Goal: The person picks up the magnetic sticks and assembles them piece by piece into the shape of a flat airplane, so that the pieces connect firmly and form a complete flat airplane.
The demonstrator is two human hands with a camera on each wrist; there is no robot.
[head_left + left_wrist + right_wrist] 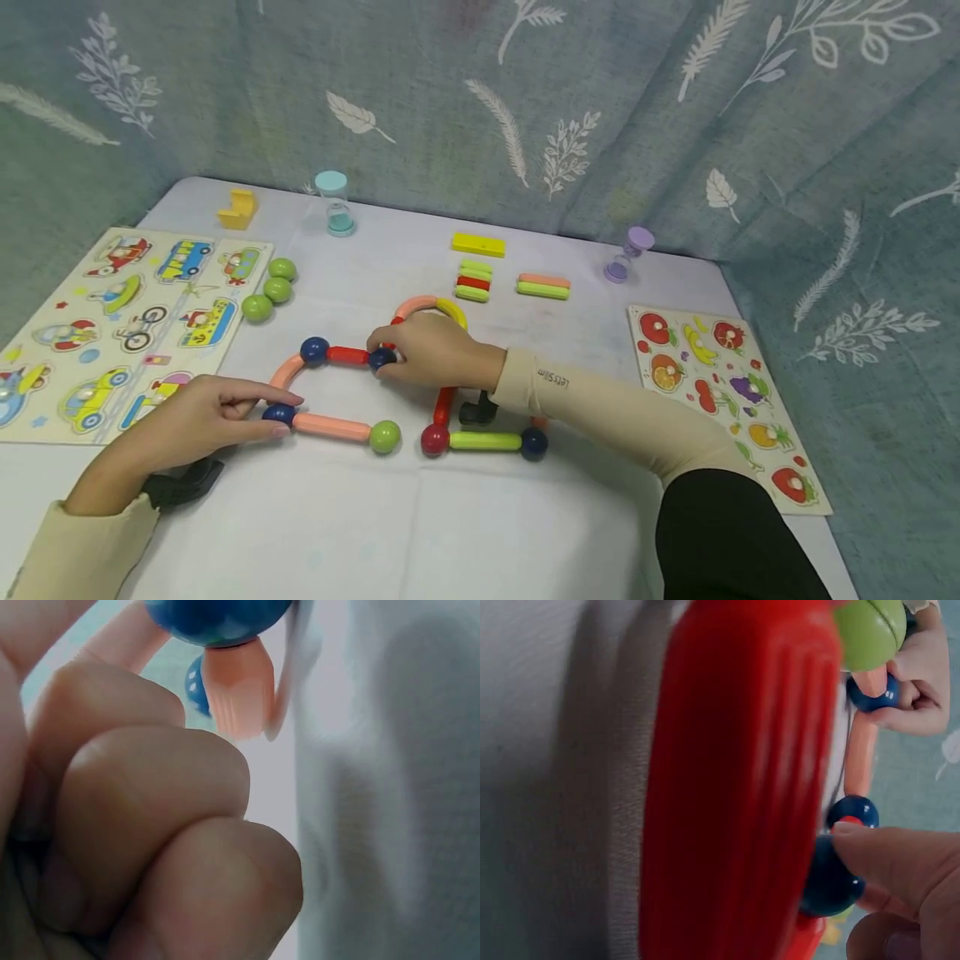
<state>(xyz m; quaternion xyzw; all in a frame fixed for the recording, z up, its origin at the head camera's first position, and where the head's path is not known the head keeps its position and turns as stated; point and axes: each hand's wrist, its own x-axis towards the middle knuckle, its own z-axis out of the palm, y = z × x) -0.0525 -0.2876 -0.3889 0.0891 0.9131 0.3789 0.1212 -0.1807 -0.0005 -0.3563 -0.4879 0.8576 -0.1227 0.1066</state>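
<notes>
My left hand (206,412) pinches a dark blue ball (280,415) between thumb and index finger. From that ball a straight orange rod (332,427) leads to a green ball (386,436), and a curved orange rod (286,372) leads up to another blue ball (314,351). A short red rod (348,356) continues to the blue ball (382,359) that my right hand (435,350) pinches. Close to the right wrist camera is a large red rod (739,780). Curved orange (415,305) and yellow (453,312) rods arc above my right hand, which partly hides the chain.
A red ball (435,439), lime rod (485,441) and blue ball (534,443) lie below my right forearm. Loose rods (543,286), two hourglasses (335,204) (628,254) and green balls (277,289) stand farther back. Picture boards (90,333) (727,400) lie at both sides.
</notes>
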